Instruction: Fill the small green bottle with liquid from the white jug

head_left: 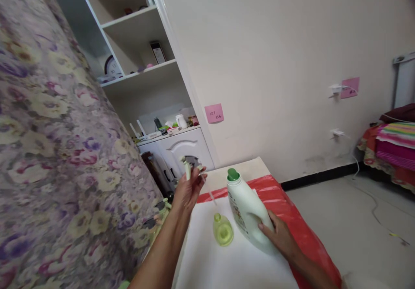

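My left hand (pixel 189 188) is closed around a light green spray trigger (pixel 187 168), raised over the table's left side. Its thin clear dip tube (pixel 212 197) hangs down toward the small green see-through spray bottle (pixel 223 230), which stands with its neck uncovered. To the right of that is a large pale green detergent bottle (pixel 248 213), with a green spout showing at its open top. My right hand (pixel 279 235) grips the detergent bottle by its handle. It leans in the picture; I cannot tell whether its base touches the table.
White paper (pixel 207 267) and a red plastic sheet (pixel 298 224) cover the table. At the left hangs a flowered curtain (pixel 65 150), with a partly hidden greenish object (pixel 162 211) beside my forearm. Shelves (pixel 142 75) stand behind. A cable (pixel 372 207) lies on the floor at right.
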Motion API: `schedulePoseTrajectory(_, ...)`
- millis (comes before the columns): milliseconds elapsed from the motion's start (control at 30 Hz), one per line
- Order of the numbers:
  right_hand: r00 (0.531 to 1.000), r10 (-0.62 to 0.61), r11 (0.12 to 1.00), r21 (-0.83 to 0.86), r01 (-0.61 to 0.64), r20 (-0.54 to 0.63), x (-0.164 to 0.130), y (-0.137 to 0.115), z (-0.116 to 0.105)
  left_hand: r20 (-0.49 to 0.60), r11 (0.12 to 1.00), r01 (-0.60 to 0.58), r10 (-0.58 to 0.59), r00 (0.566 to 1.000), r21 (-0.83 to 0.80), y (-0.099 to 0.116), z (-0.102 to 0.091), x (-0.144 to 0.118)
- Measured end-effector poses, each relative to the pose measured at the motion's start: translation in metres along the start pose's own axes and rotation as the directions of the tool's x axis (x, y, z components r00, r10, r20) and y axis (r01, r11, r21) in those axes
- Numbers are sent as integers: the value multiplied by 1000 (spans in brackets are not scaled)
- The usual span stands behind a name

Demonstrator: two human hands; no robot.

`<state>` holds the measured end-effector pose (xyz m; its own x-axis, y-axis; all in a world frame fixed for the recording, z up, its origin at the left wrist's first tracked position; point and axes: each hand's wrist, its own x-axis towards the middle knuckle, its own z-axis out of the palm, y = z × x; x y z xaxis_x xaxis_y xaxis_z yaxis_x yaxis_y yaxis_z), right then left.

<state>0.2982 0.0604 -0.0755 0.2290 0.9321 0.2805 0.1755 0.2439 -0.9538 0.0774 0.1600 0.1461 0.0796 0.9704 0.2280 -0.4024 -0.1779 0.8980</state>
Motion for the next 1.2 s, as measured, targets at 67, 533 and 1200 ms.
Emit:
schedulePoseTrajectory(67, 1000, -3, 1000, -6, 2, -6, 1, 1, 0, 47, 996, -73, 76, 996, -46, 1, 32, 11)
schedulePoseTrajectory(533, 1000, 6, 999, -33, -6, 6, 2, -4, 1, 80, 986, -165, 164, 983, 3, -41, 73, 47)
schedulePoseTrajectory(1200, 998, 57, 993, -100, -57, -6, -2, -4, 2, 230, 959, -157, 102, 968, 236, -85, 42, 21)
